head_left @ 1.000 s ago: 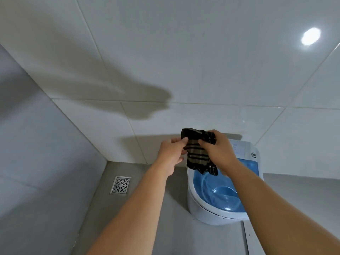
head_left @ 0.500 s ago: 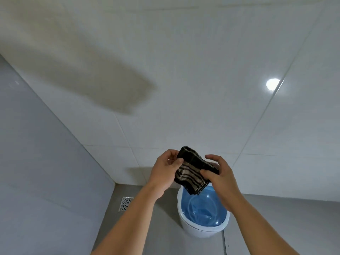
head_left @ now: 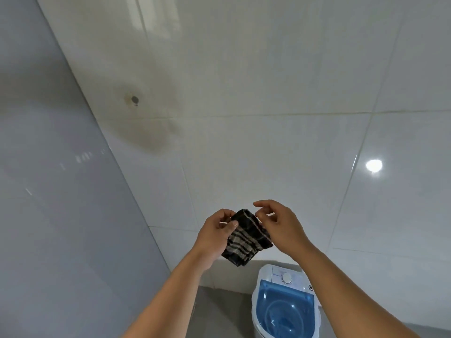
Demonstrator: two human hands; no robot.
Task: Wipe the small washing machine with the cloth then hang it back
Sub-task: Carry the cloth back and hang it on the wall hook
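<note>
A dark cloth [head_left: 246, 237] with pale check stripes hangs between both hands, in front of the white tiled wall. My left hand [head_left: 214, 234] pinches its upper left edge. My right hand [head_left: 280, 228] holds its upper right edge with the fingertips, index finger raised. Below, on the grey floor, stands the small white washing machine [head_left: 284, 303] with a clear blue lid and a round knob on its rear panel. The cloth is well above the machine and apart from it.
A small dark hook or stud [head_left: 134, 99] sits high on the tiled wall [head_left: 268, 93] at the upper left, inside a brownish stain. A grey glossy wall [head_left: 61, 215] closes the left side. A lamp's reflection [head_left: 374, 165] shines on the tiles at the right.
The view has tilted upward, so the machine has dropped to the bottom edge and the wall hook has come into sight. Both hands have raised the cloth and spread it a little.
</note>
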